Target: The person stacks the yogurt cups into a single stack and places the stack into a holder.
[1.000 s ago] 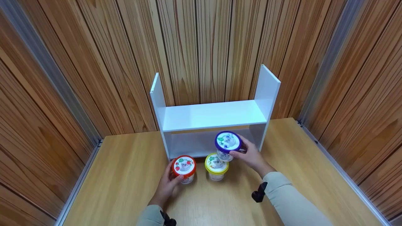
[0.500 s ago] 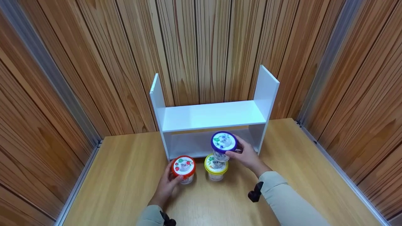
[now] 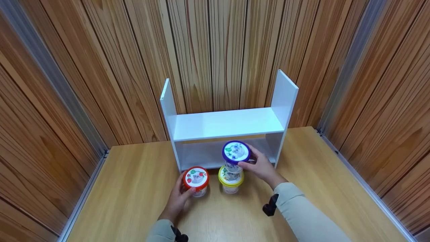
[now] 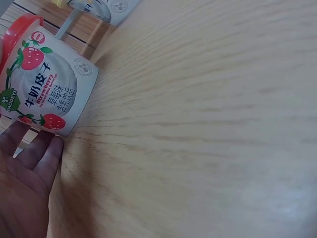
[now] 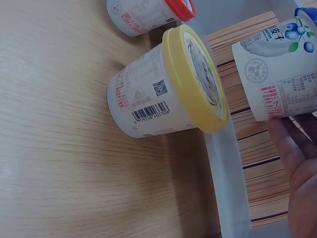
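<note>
My left hand (image 3: 178,196) grips a strawberry milk tub with a red lid (image 3: 196,177), which stands upright on the table. In the left wrist view the fingers lie along the side of this strawberry tub (image 4: 47,82). My right hand (image 3: 263,167) holds a blueberry tub with a dark blue lid (image 3: 236,152) by its side. A yellow-lidded tub (image 3: 230,183) stands upright on the table, partly hidden beneath the blueberry tub in the head view. From the right wrist, a gap shows between the raised blueberry tub (image 5: 277,69) and the yellow lid (image 5: 185,82).
Just behind the tubs stands a white two-level shelf (image 3: 228,124) with tall side panels. Its lower board (image 3: 201,154) is partly covered by the tubs and my right hand. Wood-patterned walls (image 3: 221,50) enclose the wooden table (image 3: 134,195) at the back and both sides.
My right hand has moved left with the blueberry tub, bringing it over the yellow-lidded tub. My left hand and the strawberry tub have stayed in place.
</note>
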`<state>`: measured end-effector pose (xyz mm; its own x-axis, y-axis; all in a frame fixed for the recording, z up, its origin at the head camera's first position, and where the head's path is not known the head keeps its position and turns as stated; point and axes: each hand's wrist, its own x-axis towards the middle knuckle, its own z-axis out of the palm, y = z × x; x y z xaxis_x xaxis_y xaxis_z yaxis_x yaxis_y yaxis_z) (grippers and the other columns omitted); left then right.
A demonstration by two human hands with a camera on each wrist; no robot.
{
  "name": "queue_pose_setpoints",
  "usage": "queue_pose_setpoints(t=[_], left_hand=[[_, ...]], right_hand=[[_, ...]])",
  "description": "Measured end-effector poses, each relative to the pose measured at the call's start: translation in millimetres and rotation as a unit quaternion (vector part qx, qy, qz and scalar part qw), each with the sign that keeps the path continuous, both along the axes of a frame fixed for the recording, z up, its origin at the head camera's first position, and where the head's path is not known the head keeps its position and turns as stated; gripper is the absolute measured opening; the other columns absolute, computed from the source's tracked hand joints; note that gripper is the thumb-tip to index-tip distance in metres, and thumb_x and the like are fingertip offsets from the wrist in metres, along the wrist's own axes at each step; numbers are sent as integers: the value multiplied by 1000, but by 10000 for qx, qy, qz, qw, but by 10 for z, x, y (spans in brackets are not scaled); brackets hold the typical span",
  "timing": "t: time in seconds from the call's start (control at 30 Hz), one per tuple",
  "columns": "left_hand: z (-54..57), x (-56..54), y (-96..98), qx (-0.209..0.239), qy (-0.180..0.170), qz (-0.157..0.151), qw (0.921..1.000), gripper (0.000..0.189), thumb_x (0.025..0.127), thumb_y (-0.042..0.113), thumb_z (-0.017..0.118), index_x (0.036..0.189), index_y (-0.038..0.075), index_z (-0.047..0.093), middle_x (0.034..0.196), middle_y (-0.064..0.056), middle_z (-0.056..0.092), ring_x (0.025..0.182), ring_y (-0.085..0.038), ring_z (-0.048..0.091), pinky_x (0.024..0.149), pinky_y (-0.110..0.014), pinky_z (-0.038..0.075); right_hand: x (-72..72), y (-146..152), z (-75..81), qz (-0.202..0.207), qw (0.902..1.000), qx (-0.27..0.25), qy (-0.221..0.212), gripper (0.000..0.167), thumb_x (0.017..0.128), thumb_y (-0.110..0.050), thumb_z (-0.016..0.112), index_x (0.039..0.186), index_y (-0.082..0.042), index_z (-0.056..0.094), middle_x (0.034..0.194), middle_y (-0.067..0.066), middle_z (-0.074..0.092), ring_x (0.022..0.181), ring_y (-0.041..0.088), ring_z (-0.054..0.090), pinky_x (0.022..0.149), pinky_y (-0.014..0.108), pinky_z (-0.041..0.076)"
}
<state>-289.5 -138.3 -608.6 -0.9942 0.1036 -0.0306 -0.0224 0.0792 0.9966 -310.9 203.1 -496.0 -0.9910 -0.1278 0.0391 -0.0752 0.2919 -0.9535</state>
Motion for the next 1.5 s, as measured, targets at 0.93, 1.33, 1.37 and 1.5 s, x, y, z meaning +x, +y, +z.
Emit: queue_pose_setpoints(t=[0.93, 1.33, 1.37, 1.5], left_hand=[[17, -12, 2, -48, -108, 158, 9998, 94, 85, 38, 81, 160, 30, 26, 160, -10, 33, 145, -37, 33, 112, -54, 40], [1, 12, 12, -61, 41, 24, 10000, 93, 85, 42, 80, 161, 31, 25, 162, -8, 31, 146, -36, 32, 114, -55, 36], [-2, 12, 10, -62, 40, 29, 10000, 93, 86, 41, 80, 161, 31, 25, 162, -8, 31, 146, -37, 32, 114, -56, 36], [-5, 4, 6, -42, -27, 86, 10000, 92, 87, 37, 79, 161, 31, 24, 163, -9, 30, 146, -37, 32, 115, -56, 35]], right_hand=[[-4, -177, 21, 48, 10000, 52, 51, 99, 76, -51, 86, 157, -24, 36, 153, 9, 45, 141, 36, 43, 109, 54, 43], [-8, -232, 17, 51, 9999, 143, 79, 98, 75, -53, 86, 156, -28, 37, 151, 5, 48, 140, 34, 45, 108, 57, 43], [-3, -237, 16, 54, 9998, 179, 69, 98, 74, -54, 85, 156, -29, 38, 151, 5, 48, 141, 34, 45, 108, 57, 43], [4, -265, 19, 116, 9996, 213, 130, 97, 75, -54, 85, 156, -29, 38, 151, 5, 48, 141, 34, 44, 108, 58, 42]])
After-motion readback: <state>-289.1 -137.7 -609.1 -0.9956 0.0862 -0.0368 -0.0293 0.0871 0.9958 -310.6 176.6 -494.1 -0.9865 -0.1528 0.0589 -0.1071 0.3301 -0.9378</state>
